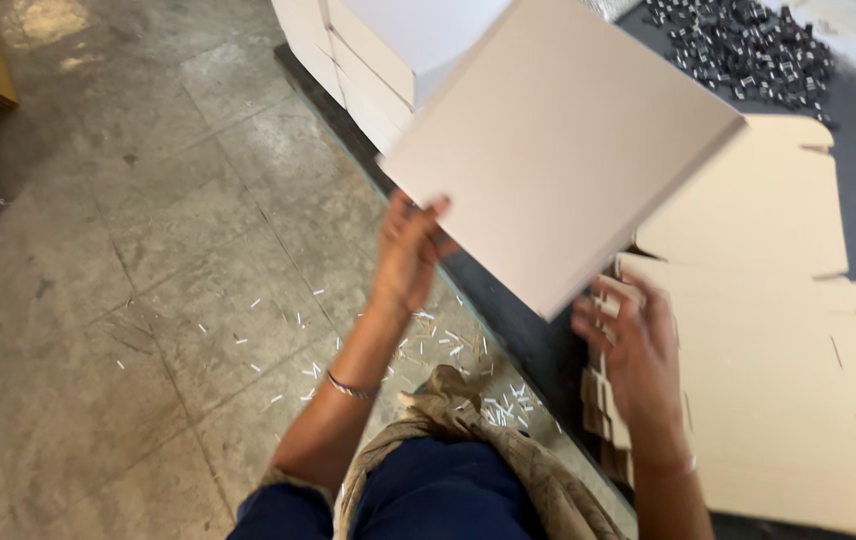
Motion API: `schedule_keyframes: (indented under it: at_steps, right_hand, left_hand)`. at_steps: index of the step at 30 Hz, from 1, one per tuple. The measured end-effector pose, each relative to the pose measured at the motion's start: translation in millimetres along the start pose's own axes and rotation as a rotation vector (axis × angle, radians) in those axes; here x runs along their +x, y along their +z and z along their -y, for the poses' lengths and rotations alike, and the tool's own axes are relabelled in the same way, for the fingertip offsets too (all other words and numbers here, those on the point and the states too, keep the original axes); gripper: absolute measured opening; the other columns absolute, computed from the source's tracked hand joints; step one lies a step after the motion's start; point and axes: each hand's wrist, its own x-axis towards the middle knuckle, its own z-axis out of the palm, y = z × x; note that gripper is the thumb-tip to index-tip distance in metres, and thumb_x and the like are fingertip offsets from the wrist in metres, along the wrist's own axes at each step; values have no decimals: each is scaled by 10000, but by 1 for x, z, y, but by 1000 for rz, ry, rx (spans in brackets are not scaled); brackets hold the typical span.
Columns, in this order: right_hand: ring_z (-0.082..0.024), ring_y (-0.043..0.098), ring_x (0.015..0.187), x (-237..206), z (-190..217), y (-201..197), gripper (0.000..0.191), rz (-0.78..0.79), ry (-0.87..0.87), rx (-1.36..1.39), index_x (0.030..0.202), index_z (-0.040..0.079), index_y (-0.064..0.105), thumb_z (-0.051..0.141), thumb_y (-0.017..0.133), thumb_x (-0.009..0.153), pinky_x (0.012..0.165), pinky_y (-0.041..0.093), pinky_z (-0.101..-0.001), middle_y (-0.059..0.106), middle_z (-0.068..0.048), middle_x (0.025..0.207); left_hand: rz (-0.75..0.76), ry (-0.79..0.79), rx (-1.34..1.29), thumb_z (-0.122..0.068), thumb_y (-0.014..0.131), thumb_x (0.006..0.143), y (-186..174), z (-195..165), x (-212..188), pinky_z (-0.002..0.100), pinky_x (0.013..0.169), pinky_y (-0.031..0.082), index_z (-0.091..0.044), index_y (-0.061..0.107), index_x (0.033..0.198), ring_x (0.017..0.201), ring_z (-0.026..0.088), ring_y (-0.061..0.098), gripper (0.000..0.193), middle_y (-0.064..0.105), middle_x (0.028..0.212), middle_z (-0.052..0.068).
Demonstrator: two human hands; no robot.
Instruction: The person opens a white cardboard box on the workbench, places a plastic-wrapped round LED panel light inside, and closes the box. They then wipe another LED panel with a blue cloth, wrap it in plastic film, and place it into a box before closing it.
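- Lifting a folded cardboard box (558, 150) off the floor-level work area, apparently mid-placement toward the stack of finished white boxes (368, 60).
- Gripping its lower left edge with the left hand (410, 255), fingers curled.
- Hovering the right hand (628, 350), fingers spread and empty, just below the box's lower corner, above the flat die-cut box blanks (798, 400).
- Needing, likely, a steadying second grip next.

You see a folded pale cardboard box (558, 140) raised above flat die-cut box blanks (788, 400); beyond it stand stacked white boxes (368, 60).
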Motion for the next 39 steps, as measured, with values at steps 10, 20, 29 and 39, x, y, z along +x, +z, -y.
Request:
schedule_keyframes:
  at_steps: [10, 20, 29, 39]
  right_hand:
    - [-327, 676, 1189, 305, 78, 166, 874, 426, -330, 162, 1704, 293, -16, 64, 651, 1189, 1020, 577, -475, 482, -214, 1481]
    - [-345, 374, 1467, 416, -12, 180, 680, 147, -70, -555, 1573, 169, 321, 425, 613, 1015, 1135, 396, -546, 363, -119, 1577]
    - [-266, 344, 1499, 473, -26, 195, 786, 317, -53, -389, 1620, 112, 243, 647, 248, 1044, 1215, 253, -501, 320, -114, 1673]
    - [-216, 434, 1474, 480, -52, 210, 807, 404, -109, -265, 1610, 75, 306, 651, 210, 1054, 1233, 331, -402, 447, -94, 1603]
  left_hand:
    - [29, 303, 237, -399, 812, 799, -67, -151, 274, 439, 760, 611, -86, 276, 1480, 965, 314, 721, 922, 683, 1151, 224]
    - [-387, 446, 962, -580, 806, 773, -130, -87, 358, 617, 1074, 421, -78, 257, 1557, 1392, 529, 320, 1081, 102, 1612, 321]
    - [-83, 728, 1106, -600, 788, 847, -94, -62, 285, 671, 1265, 194, -97, 112, 1680, 1599, 549, 131, 1184, 8, 1708, 368]
    - [-73, 758, 1156, -654, 723, 845, -102, -43, 293, 732, 1276, 110, -54, 9, 1691, 1627, 564, 48, 1259, -47, 1714, 387]
